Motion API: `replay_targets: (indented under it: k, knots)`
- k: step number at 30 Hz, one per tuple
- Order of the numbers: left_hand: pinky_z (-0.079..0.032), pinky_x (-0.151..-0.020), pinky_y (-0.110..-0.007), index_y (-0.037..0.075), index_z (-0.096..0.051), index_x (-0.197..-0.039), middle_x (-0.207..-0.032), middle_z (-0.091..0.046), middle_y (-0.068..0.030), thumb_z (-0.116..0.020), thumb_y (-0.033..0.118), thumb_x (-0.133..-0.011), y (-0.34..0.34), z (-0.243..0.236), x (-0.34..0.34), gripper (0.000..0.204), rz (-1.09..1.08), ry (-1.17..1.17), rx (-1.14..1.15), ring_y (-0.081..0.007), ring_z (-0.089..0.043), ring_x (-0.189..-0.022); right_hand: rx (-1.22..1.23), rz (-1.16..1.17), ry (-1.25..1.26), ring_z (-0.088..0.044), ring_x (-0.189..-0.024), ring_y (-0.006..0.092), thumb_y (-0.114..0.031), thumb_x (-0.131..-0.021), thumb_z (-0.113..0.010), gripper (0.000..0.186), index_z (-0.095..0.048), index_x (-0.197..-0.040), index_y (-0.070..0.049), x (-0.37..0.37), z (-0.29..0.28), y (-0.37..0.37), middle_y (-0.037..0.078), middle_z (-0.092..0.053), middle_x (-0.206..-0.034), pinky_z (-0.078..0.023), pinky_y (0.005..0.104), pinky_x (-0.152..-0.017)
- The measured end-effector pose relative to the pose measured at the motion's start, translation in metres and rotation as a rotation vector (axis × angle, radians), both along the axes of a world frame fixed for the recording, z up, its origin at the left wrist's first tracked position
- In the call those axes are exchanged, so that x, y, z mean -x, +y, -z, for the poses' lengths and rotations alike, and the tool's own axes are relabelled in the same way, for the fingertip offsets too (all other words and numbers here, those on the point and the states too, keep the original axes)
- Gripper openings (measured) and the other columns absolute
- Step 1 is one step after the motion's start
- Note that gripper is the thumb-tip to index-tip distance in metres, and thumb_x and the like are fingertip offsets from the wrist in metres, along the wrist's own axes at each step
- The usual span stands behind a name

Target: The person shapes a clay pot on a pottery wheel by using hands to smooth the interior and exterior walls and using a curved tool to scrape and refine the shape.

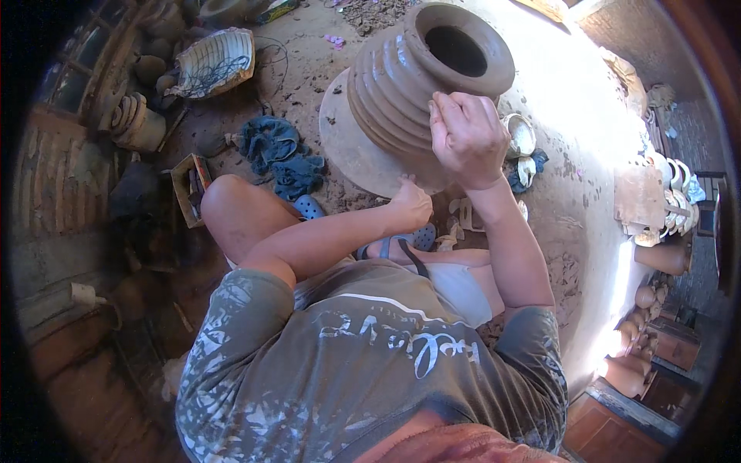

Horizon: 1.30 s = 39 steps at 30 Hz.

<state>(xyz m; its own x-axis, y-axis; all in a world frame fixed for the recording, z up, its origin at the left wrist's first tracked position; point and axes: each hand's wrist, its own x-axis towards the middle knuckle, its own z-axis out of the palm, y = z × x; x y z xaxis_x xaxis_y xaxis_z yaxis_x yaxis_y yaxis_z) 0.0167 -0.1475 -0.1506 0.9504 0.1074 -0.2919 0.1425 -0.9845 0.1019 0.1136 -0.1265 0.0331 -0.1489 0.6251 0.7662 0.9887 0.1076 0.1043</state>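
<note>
A large brown clay pot [390,92] with ridged sides and a flared mouth stands on a round potter's wheel [340,147] in front of me. My left hand [413,204] reaches across to the near edge of the wheel, its fingers curled against the rim. My right hand [469,140] is closed beside the pot, just below its mouth at the near right. Whatever its fingers hold, if anything, is hidden from view. The dark inside of the pot shows through the mouth.
Blue-green cloths [274,150] lie left of the wheel, near a small box [191,189]. A white bowl [519,135] sits to the right. A ribbed broken piece [220,62] with cord lies far left. Finished pots [625,370] line the right side.
</note>
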Motion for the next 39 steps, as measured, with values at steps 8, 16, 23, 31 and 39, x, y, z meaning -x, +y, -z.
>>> replay_targets:
  k: [8, 16, 23, 31, 39]
  knots:
    - [-0.047, -0.101, -0.073, 0.003, -0.080, -0.115, -0.128, -0.072, -0.0310, -0.063, 0.034, -0.093, 0.006, -0.005, 0.001, 0.041, 0.006, 0.104, 0.048, -0.0578, -0.063, -0.125, 0.127, 0.057, 0.080, -0.071, -0.070, 0.0224, -0.013, -0.083, -0.081, 0.011, -0.076, -0.093, -0.010, 0.013, -0.010, -0.001, 0.004, -0.068, -0.088, -0.056, 0.0342, -0.059]
    - [-0.048, -0.099, -0.062, 0.007, -0.081, -0.109, -0.121, -0.077, -0.0215, -0.069, 0.033, -0.090, 0.023, -0.006, 0.035, 0.035, -0.111, 0.082, -0.007, -0.0477, -0.063, -0.127, 0.143, -0.128, 0.491, -0.073, -0.079, 0.0242, -0.001, -0.092, -0.077, 0.008, -0.075, -0.099, -0.001, -0.002, -0.010, -0.041, 0.012, -0.074, -0.096, -0.058, 0.0324, -0.069]
    - [-0.052, -0.097, -0.056, 0.006, -0.082, -0.108, -0.117, -0.078, -0.0199, -0.070, 0.027, -0.087, 0.046, -0.026, 0.049, 0.032, -0.160, 0.243, -0.026, -0.0426, -0.067, -0.120, 0.105, -0.060, 0.609, -0.073, -0.088, 0.0316, -0.002, -0.088, -0.078, 0.011, -0.076, -0.099, -0.001, -0.020, 0.017, -0.072, 0.012, -0.075, -0.097, -0.059, 0.0401, -0.078]
    - [-0.047, -0.104, -0.067, 0.003, -0.078, -0.122, -0.130, -0.073, -0.0231, -0.067, 0.034, -0.096, 0.043, -0.030, 0.050, 0.042, -0.243, 0.320, 0.024, -0.0483, -0.065, -0.124, -0.078, -0.069, 0.192, -0.066, -0.085, 0.0190, -0.009, -0.078, -0.081, 0.019, -0.080, -0.096, -0.014, -0.012, 0.011, -0.019, -0.002, -0.069, -0.094, -0.058, 0.0318, -0.068]
    - [-0.056, -0.095, -0.052, 0.003, -0.078, -0.112, -0.117, -0.075, -0.0266, -0.072, 0.029, -0.089, 0.005, -0.031, 0.039, 0.036, -0.277, 0.134, 0.011, -0.0406, -0.068, -0.121, -0.058, -0.018, 0.111, -0.065, -0.071, 0.0183, -0.015, -0.077, -0.078, 0.012, -0.074, -0.089, -0.016, -0.007, 0.008, -0.005, -0.001, -0.062, -0.082, -0.054, 0.0329, -0.059]
